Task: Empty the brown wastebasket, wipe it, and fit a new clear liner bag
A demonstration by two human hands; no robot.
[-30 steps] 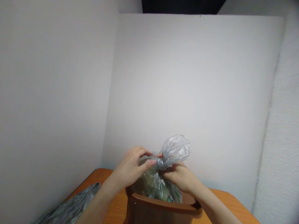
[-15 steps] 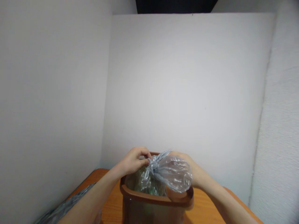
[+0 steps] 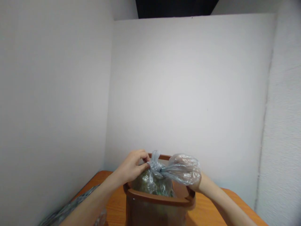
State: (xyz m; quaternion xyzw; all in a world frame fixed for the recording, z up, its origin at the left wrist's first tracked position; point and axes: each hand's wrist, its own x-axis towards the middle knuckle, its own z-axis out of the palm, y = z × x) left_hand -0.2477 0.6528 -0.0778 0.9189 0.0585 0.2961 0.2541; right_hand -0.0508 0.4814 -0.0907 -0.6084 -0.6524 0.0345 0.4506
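Over the brown plastic bin (image 3: 156, 211), the left hand (image 3: 134, 164) pinches the clear knotted plastic bag (image 3: 155, 173), maybe to steady it, but plastic hides the right hand (image 3: 196, 185), so I can't tell its grip.

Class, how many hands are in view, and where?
2: the left hand pinches the clear bag at its neck; the right hand, partly hidden, shows through the bag's puffed end.
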